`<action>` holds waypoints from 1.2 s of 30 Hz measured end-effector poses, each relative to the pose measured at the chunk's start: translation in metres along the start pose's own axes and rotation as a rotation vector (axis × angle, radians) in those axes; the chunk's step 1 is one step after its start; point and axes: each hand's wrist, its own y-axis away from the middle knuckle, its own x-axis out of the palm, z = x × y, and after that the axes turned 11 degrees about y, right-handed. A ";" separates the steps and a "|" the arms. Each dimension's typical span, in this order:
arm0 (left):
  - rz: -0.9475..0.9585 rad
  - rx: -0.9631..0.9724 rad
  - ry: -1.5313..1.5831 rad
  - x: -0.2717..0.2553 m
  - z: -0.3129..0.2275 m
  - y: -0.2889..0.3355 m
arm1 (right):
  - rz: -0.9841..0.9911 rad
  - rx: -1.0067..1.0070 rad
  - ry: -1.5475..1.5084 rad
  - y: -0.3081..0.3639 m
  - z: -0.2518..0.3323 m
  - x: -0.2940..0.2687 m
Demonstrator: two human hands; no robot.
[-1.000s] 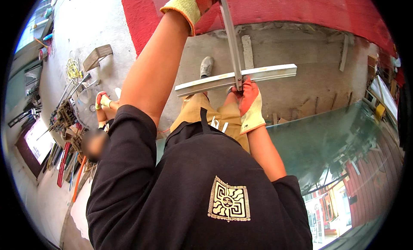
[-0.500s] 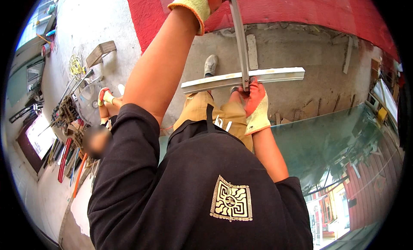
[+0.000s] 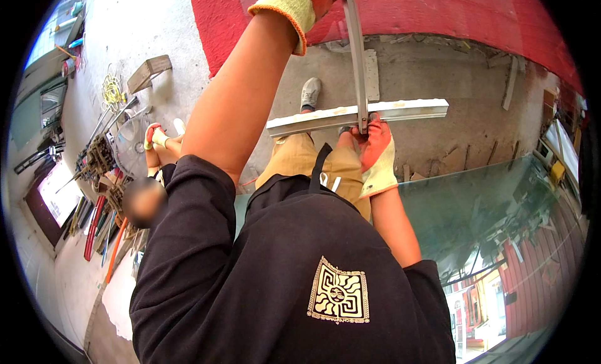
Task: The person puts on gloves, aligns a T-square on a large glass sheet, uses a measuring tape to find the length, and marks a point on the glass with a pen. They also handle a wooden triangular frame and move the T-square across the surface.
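Note:
A long grey metal bar (image 3: pixel 358 57) and a silver metal crossbar (image 3: pixel 416 109) meet in a T shape in front of my legs. My left hand (image 3: pixel 294 10), in a yellow glove with red-coated fingers, reaches far forward and is closed on the bar at the top edge of the view; its fingertips are partly cut off. In a matching glove, my right hand (image 3: pixel 379 154) grips the T-shaped metal bar low down, at the joint with the crossbar. The bar's far end lies out of view, over a red surface (image 3: pixel 451 13).
A large greenish glass sheet (image 3: pixel 463 207) with reflections extends to my right. At left, another person's gloved hand (image 3: pixel 156 135) shows beside a heap of tools and rods (image 3: pixel 100 170). A wooden piece (image 3: pixel 149 72) and a yellow cord (image 3: pixel 113 91) lie on the concrete floor.
The whole view has shifted slightly, so most things appear a little farther right. Both hands keep their places on the T-shaped metal bar.

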 end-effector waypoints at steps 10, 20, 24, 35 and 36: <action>0.025 0.015 -0.002 0.000 0.000 -0.002 | 0.027 0.013 -0.014 -0.007 -0.002 -0.006; 0.138 -0.150 -0.015 0.021 0.017 -0.024 | -0.179 -0.048 -0.118 -0.021 0.031 -0.023; 0.187 -0.244 -0.036 0.066 0.044 -0.043 | -0.283 -0.106 -0.247 -0.056 0.063 -0.070; -0.213 -0.002 0.027 -0.022 0.026 -0.018 | -0.118 0.178 0.280 0.008 0.036 0.029; -0.228 -0.023 -0.018 -0.024 0.023 -0.015 | -0.127 0.156 0.171 0.007 0.035 0.028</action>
